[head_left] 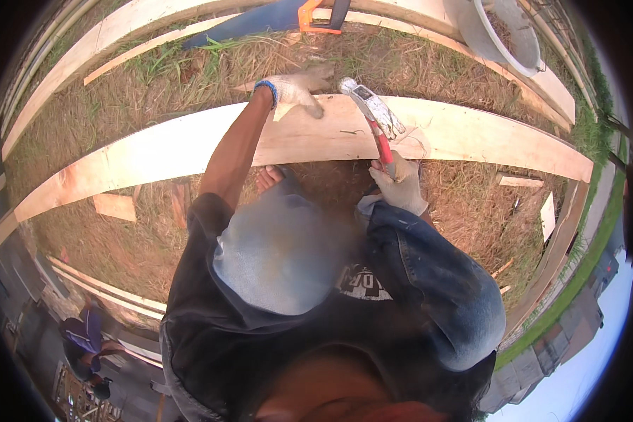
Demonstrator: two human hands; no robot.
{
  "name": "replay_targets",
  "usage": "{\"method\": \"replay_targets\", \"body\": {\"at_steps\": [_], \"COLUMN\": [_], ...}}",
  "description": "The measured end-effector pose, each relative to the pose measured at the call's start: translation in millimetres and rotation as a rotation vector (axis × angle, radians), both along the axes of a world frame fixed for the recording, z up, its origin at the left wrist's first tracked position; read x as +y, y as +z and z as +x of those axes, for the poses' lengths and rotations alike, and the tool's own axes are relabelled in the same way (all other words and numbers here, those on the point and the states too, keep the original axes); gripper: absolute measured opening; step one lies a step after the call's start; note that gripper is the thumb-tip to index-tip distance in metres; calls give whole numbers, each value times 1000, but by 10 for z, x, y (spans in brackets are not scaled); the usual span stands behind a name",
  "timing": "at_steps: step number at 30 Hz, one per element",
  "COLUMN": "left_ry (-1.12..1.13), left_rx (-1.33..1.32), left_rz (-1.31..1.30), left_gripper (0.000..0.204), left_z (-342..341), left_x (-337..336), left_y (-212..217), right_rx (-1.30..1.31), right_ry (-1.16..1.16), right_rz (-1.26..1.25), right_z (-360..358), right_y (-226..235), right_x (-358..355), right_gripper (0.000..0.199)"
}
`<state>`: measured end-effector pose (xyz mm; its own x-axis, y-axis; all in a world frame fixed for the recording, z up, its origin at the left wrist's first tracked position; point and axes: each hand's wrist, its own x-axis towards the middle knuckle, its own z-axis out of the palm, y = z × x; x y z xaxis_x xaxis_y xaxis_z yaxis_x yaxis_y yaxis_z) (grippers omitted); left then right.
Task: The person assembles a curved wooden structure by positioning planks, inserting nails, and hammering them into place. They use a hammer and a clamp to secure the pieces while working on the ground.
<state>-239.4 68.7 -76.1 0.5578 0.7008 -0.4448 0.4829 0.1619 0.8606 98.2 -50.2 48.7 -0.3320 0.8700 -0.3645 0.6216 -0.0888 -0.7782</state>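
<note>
A long pale wooden plank lies across the ground in front of my knees. My left hand, in a whitish work glove with a blue cuff, rests at the plank's far edge; its fingers are stretched out and partly blurred. Gloved too, my right hand is closed round the red handle of a claw hammer. The hammer's metal head is over the plank, to the right of my left hand. A thin dark mark or nail shows on the wood between them; I cannot tell which.
Beyond the plank lie a handsaw with an orange and black handle and more long boards. A grey bucket stands at the far right. Wood offcuts are scattered on dry grass. Another person is at the lower left.
</note>
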Motion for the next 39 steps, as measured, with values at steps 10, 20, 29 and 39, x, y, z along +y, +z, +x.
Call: {"method": "replay_targets", "body": {"at_steps": [10,20,29,39], "left_ry": [-149,-171,-140,-110], "left_rx": [28,89,90,25], "left_rz": [-77,-171,-249,-238], "left_gripper": [73,70,67,67], "left_z": [39,4,-40,-25], "left_x": [167,184,158,124], "left_y": [155,139,256,160], "right_rx": [-59,44,-56,-193], "right_ry": [-81,-175,-1,-54], "right_rz": [-98,46,-39,27], "right_z": [-34,-135,-116,-177], "right_y": [105,181,106,103], "right_x": [88,160,131,118], "right_gripper": [30,20,22,21]}}
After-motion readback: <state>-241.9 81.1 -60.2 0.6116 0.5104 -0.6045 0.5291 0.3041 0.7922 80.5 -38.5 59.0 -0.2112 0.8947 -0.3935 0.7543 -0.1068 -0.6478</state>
